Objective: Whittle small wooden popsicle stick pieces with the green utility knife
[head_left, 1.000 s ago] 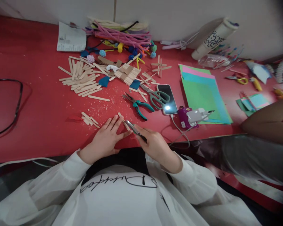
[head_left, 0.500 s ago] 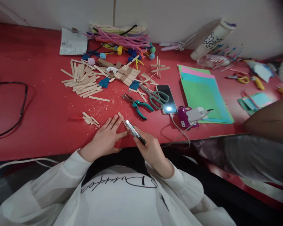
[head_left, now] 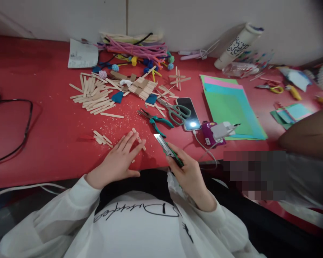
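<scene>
Status: left hand (head_left: 118,161) is flat and open on the red table (head_left: 51,143), fingertips pinning a wooden stick (head_left: 139,138) at its 1 o'clock. My right hand (head_left: 190,172) is closed round a cutter (head_left: 168,149): green handle in the fist, blade out and pointing to 11 o'clock. The tip is off the table, just beside the stick at its 3 o'clock. No contact with the stick as far as I can tell.

Risks as I see them:
- The blade tip is near my left fingertips, so a slip toward 9 o'clock would run into them.
- The stick is thin and held only by finger pressure, so it can skid on the shavings (head_left: 115,123) around it.
- The charger cable (head_left: 201,147) at 1 o'clock of my right hand could snag the wrist.
- Pliers (head_left: 156,121) lie at 12 o'clock of the blade, with scissors (head_left: 177,110) and phone (head_left: 188,114) beyond.
- Another person's arm (head_left: 307,132) is at far 3 o'clock, well apart.
</scene>
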A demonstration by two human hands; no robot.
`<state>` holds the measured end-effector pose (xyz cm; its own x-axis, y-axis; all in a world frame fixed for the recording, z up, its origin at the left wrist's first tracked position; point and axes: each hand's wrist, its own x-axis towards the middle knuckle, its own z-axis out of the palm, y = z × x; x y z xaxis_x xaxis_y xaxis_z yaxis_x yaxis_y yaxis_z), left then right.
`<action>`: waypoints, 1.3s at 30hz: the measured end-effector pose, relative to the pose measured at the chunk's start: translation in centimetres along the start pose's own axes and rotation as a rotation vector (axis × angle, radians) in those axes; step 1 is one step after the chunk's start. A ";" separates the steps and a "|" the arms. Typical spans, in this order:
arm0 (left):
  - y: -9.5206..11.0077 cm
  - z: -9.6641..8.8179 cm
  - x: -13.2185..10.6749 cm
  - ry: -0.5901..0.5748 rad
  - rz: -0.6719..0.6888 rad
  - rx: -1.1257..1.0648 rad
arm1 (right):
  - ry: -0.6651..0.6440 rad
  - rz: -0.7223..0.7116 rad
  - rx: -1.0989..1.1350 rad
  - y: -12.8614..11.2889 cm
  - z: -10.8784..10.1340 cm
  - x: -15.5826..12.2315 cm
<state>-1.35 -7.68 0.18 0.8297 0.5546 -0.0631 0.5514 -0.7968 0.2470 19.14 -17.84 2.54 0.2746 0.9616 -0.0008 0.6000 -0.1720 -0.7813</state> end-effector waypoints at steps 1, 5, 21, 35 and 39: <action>-0.2 0.0 0.1 0.013 -0.028 0.023 | 0.001 -0.008 0.015 0.2 0.2 -0.1; -0.7 0.0 0.6 0.025 -0.094 0.082 | -0.018 -0.021 0.046 0.5 0.9 -0.3; 0.4 0.6 -1.1 0.117 -0.057 -0.210 | -0.119 -0.073 -0.120 0.3 2.6 0.7; -3.2 0.6 2.0 0.056 -0.078 -0.081 | -0.187 -0.086 -0.294 -1.1 3.0 2.0; -3.0 0.7 2.3 0.046 -0.073 -0.034 | -0.215 -0.087 -0.307 -1.4 2.7 1.9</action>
<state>-1.06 -4.18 -1.35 0.7823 0.6217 -0.0379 0.6062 -0.7459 0.2761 16.82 -15.21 1.98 0.0686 0.9927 -0.0995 0.8203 -0.1129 -0.5606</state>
